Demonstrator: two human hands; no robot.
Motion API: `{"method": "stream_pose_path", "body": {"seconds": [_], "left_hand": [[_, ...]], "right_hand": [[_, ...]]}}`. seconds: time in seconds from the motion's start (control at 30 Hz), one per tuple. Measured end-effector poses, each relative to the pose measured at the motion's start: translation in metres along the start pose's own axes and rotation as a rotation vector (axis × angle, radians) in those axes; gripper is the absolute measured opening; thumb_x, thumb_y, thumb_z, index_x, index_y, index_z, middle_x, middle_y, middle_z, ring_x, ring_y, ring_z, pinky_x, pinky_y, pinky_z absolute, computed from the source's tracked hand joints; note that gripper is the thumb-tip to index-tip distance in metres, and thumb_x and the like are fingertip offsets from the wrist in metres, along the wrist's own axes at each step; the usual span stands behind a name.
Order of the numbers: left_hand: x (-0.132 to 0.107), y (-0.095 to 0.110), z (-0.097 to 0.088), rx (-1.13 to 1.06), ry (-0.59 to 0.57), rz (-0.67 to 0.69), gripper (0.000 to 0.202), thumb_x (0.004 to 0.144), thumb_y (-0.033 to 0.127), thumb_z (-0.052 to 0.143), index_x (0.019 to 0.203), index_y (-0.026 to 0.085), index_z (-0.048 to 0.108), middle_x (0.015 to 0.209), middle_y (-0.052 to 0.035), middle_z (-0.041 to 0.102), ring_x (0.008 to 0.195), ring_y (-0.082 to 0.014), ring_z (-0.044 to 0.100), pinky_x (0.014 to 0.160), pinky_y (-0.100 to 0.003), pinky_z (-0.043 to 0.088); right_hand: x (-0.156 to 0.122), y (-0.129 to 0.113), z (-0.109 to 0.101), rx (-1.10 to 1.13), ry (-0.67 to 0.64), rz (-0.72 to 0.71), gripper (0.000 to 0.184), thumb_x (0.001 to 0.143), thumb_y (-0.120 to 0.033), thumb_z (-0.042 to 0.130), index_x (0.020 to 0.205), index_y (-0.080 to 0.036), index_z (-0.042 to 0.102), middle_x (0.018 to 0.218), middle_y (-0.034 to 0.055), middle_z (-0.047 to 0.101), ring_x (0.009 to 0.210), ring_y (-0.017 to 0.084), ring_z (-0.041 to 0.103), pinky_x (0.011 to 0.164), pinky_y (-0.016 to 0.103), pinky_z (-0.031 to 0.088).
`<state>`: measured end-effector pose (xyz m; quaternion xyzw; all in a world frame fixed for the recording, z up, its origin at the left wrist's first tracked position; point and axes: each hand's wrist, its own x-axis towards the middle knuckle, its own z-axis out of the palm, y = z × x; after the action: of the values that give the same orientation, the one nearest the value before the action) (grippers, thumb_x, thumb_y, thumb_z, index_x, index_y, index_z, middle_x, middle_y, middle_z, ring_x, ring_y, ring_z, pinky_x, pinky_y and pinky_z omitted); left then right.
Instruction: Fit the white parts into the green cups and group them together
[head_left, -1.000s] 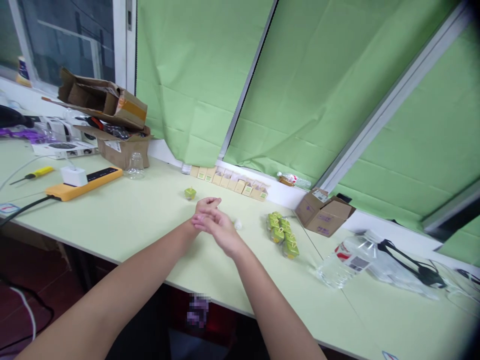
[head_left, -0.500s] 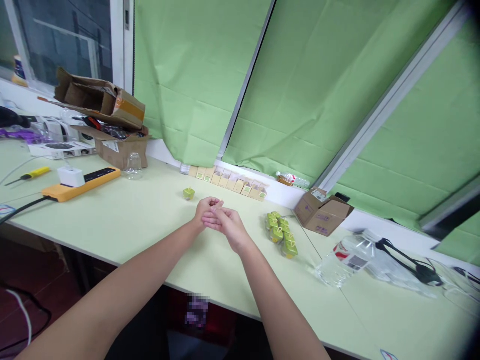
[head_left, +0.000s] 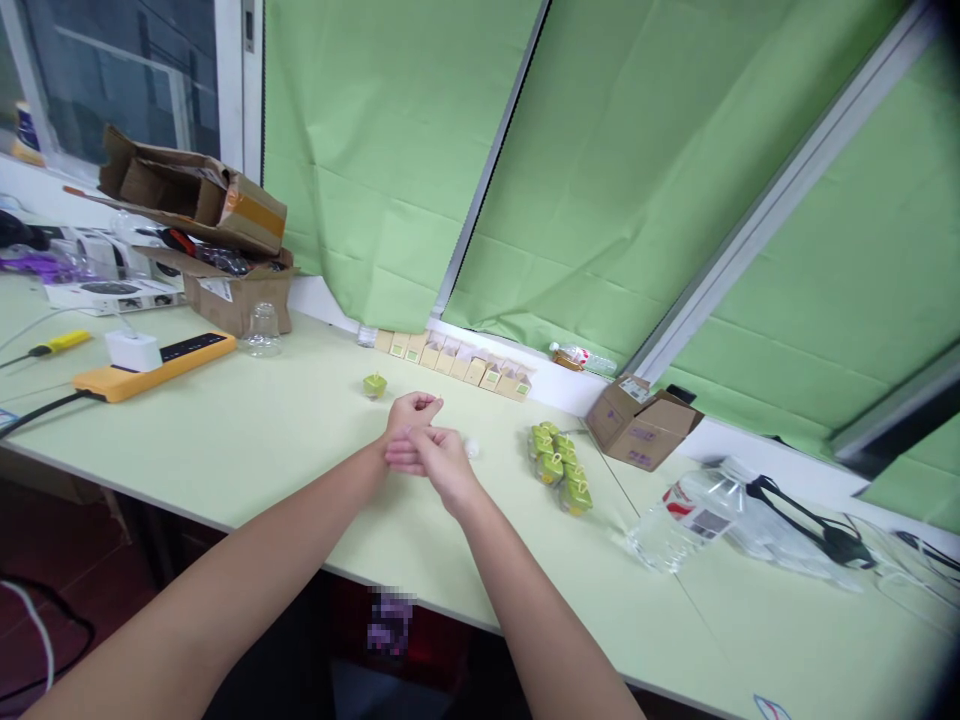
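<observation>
My left hand (head_left: 412, 412) is above the middle of the table, its fingers curled together. A tiny pale tip shows at its fingertips, too small to name. Just in front of it, my right hand (head_left: 441, 465) crosses near the left wrist. Its fingers lie side by side with the thumb against them, and what they hold, if anything, is hidden. A small whitish, clear thing (head_left: 471, 447) shows on the table behind the right hand. Left of the hands stands one small clear cup with a green top (head_left: 374, 385). Several similar green-topped cups (head_left: 559, 466) stand grouped to the right.
Small brown paper boxes (head_left: 454, 362) line the back edge by the green curtain. At left are an orange power strip (head_left: 161, 368), a clear jar (head_left: 262, 330) and stacked cardboard boxes (head_left: 236, 295). At right are a cardboard box (head_left: 637, 425) and a large plastic bottle (head_left: 686, 515).
My right hand has slid left and toward me, down over the left wrist. A whitish, clear thing now shows behind it. The view has shifted slightly.
</observation>
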<state>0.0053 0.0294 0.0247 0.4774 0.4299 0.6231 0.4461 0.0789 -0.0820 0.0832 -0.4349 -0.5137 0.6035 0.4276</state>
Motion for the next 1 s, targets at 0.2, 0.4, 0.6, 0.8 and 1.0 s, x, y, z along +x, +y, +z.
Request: {"method": "stream_pose_path", "body": {"seconds": [0.2, 0.4, 0.6, 0.8, 1.0], "left_hand": [[-0.001, 0.001, -0.001, -0.012, -0.009, 0.034, 0.032, 0.067, 0.043, 0.076, 0.077, 0.015, 0.066, 0.072, -0.0036, 0.067, 0.065, -0.0143, 0.060, 0.062, -0.027, 0.049], [-0.017, 0.009, 0.003, 0.239, -0.073, 0.328, 0.021, 0.074, 0.039, 0.070, 0.079, 0.018, 0.067, 0.074, -0.0032, 0.067, 0.068, -0.0157, 0.059, 0.065, -0.028, 0.046], [-0.033, 0.019, 0.008, 0.488, -0.200, 0.551, 0.010, 0.080, 0.028, 0.060, 0.074, 0.020, 0.062, 0.075, -0.0019, 0.062, 0.066, -0.0145, 0.055, 0.064, -0.027, 0.044], [-0.032, 0.017, 0.007, 0.539, -0.201, 0.585, 0.005, 0.078, 0.022, 0.060, 0.073, 0.020, 0.059, 0.074, -0.0011, 0.059, 0.068, -0.0146, 0.053, 0.063, -0.027, 0.042], [-0.033, 0.016, 0.007, 0.506, -0.173, 0.571, 0.032, 0.077, 0.025, 0.064, 0.108, 0.023, 0.064, 0.107, -0.0059, 0.063, 0.084, -0.0172, 0.059, 0.064, -0.027, 0.046]], "right_hand": [[0.009, -0.010, -0.020, -0.208, -0.081, -0.036, 0.032, 0.079, -0.046, 0.065, 0.077, -0.014, 0.070, 0.073, 0.0096, 0.072, 0.055, 0.017, 0.065, 0.061, 0.034, 0.058], [0.043, -0.004, -0.090, -0.587, 0.583, -0.492, 0.029, 0.081, -0.044, 0.054, 0.084, -0.020, 0.070, 0.083, 0.0049, 0.072, 0.070, 0.017, 0.062, 0.072, 0.031, 0.051], [0.050, 0.026, -0.098, -0.530, 0.436, -0.459, 0.034, 0.079, -0.049, 0.056, 0.084, -0.019, 0.071, 0.084, 0.0046, 0.071, 0.072, 0.016, 0.061, 0.070, 0.029, 0.051], [0.046, 0.025, -0.093, -0.319, 0.319, -0.362, 0.031, 0.073, -0.046, 0.064, 0.085, -0.017, 0.066, 0.081, 0.0036, 0.067, 0.068, 0.015, 0.060, 0.050, 0.023, 0.046], [0.047, 0.026, -0.096, -0.258, 0.288, -0.325, 0.021, 0.075, -0.039, 0.058, 0.086, -0.020, 0.056, 0.090, 0.0040, 0.069, 0.075, 0.016, 0.062, 0.051, 0.022, 0.046]]}}
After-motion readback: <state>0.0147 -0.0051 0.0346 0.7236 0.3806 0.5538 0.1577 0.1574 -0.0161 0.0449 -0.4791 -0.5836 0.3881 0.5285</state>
